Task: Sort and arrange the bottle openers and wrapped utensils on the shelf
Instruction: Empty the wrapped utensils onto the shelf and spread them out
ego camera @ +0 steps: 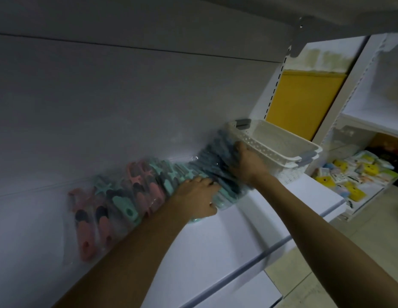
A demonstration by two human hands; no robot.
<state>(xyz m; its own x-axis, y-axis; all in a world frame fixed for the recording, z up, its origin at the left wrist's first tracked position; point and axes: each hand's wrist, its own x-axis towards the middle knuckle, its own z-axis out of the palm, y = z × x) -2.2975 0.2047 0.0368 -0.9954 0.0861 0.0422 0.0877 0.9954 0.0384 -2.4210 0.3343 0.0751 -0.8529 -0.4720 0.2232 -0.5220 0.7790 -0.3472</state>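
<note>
A row of plastic-wrapped bottle openers leans against the back wall of the white shelf (215, 241). Pink ones (85, 232) stand at the left, mint ones (124, 207) in the middle, dark teal ones (213, 161) at the right. My left hand (197, 196) lies flat on the mint and teal packs near the row's middle, thumb at their lower edge. My right hand (246, 162) presses against the right end of the dark teal packs, fingers spread, just beside the basket. The picture is blurred, so finer detail of the grip is unclear.
Two stacked white perforated baskets (282, 152) with grey clips sit at the shelf's right end. A lower shelf edge (238, 270) runs below. To the right, another shelving unit holds yellow and white packets (353, 174). A yellow panel (302, 103) stands behind the baskets.
</note>
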